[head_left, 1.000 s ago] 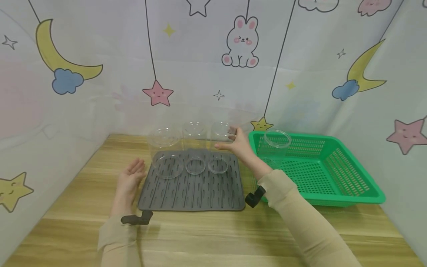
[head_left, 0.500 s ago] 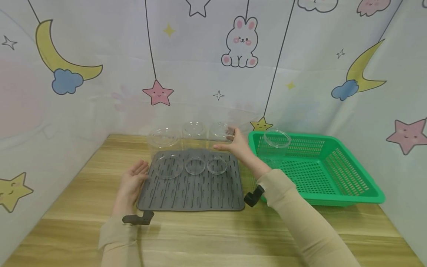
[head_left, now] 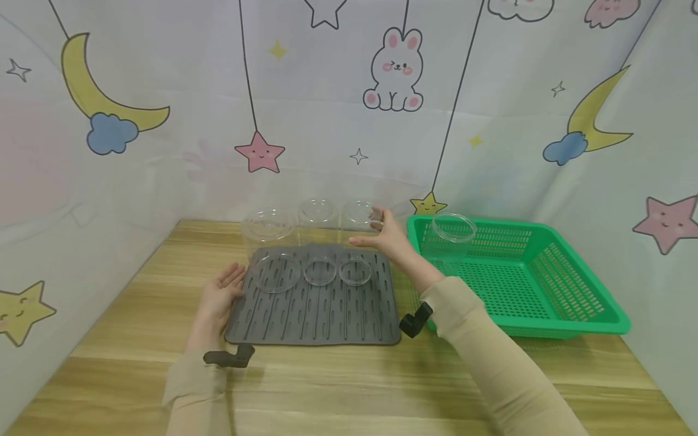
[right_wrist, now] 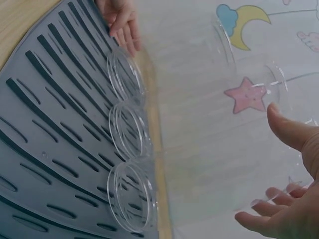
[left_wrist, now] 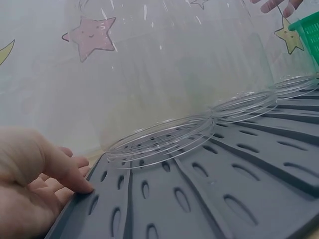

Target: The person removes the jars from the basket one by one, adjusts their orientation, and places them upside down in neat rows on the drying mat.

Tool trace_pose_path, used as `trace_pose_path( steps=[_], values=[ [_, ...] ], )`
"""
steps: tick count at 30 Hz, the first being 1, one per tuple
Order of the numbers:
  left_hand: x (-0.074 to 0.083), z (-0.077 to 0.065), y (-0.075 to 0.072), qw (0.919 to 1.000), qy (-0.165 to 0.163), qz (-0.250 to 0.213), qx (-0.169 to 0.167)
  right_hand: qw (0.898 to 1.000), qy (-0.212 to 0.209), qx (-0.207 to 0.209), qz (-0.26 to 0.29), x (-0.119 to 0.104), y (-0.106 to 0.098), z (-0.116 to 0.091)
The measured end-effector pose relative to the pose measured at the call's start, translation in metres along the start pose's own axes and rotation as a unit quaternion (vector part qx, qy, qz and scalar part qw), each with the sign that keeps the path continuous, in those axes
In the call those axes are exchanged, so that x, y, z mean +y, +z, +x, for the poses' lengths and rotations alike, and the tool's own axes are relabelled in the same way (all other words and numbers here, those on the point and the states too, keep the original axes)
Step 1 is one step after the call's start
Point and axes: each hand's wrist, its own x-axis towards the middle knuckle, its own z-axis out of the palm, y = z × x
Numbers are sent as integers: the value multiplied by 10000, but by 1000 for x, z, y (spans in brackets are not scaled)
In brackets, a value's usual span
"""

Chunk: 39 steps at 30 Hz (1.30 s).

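Note:
Three clear cylindrical containers stand in a row on a grey ribbed drying mat [head_left: 316, 321]. The leftmost container [head_left: 268, 224] is wider than the middle container [head_left: 318, 213] and the right container [head_left: 357, 212]. My right hand [head_left: 389, 233] reaches round the upper part of the right container, thumb on the near side. In the right wrist view its fingertips [right_wrist: 261, 206] lie along the clear wall. Beside the mat's left edge, my left hand [head_left: 218, 297] lies with fingers extended. The left wrist view shows its thumb [left_wrist: 75, 181] right at that edge.
A green perforated basket [head_left: 567, 315] stands to the right of the mat. Another clear container [head_left: 454, 227] is in its back left corner. A wooden table [head_left: 327, 387] lies underneath, and a printed curtain [head_left: 327, 121] closes off the back.
The right container has shifted slightly left with my right hand, then held still. My left hand has moved a little right, up to the mat's edge.

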Motion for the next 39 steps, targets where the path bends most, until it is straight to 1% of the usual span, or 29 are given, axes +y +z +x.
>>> trace_pose_path(
  steps=[7,12,15,18,21,24,27,29,32,35,37,39],
  values=[
    [0,0,3,10000,-38,8,54,10000,-24,-7,-24,1,-1,1],
    [0,0,1,9999,-59,49,94,10000,-19,-8,28,1,-2,0],
    [0,0,0,9999,-52,68,114,10000,-53,63,33,-2,-6,-4],
    [-1,1,-1,9999,-62,74,112,9993,-282,225,31,-7,-14,-12],
    [-1,2,-1,9999,-80,96,91,9964,-670,487,156,-13,-27,-24],
    [0,2,0,9998,-91,121,94,9908,-1041,786,360,-20,-44,-36],
    [0,2,1,9998,-106,96,101,9849,-1272,1027,572,-23,-64,-48],
    [1,1,1,9999,-110,54,96,9816,-1347,1158,704,-24,-79,-55],
    [1,1,1,9999,-122,-3,109,9784,-1344,1312,863,-21,-102,-64],
    [1,1,2,9999,-117,-36,115,9783,-1216,1457,831,-14,-122,-70],
    [1,1,2,9998,-123,-30,125,9795,-1097,1542,688,-8,-133,-73],
    [1,1,2,9998,-130,-23,116,9829,-924,1520,477,0,-143,-74]
  ],
)
